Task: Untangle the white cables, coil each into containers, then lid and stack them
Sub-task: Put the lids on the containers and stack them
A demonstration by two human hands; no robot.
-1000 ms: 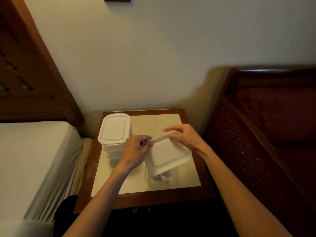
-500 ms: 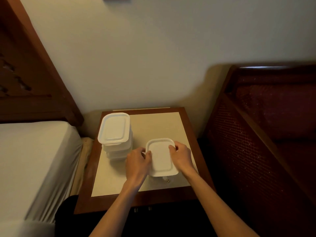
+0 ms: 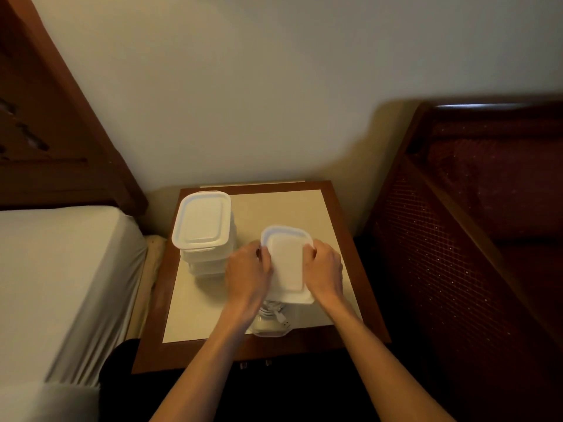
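Note:
A white rectangular lid (image 3: pixel 287 263) lies flat over a clear container (image 3: pixel 269 328) on the bedside table (image 3: pixel 338 300). My left hand (image 3: pixel 248 274) presses on the lid's left edge and my right hand (image 3: pixel 324 271) on its right edge. A coiled white cable (image 3: pixel 274 312) with a plug end shows through the container's near wall below the lid. At the table's back left stands a stack of lidded white containers (image 3: pixel 202 231), apart from my hands.
A bed with a white sheet (image 3: pixel 58 281) borders the table on the left, under a dark wooden headboard (image 3: pixel 48 123). A dark red cane-sided chair (image 3: pixel 475 226) stands to the right. A plain wall (image 3: pixel 243 86) rises behind the table.
The lid was tilted above the container; it has come down flat on top. Both hands have shifted from holding it up to pressing its two side edges.

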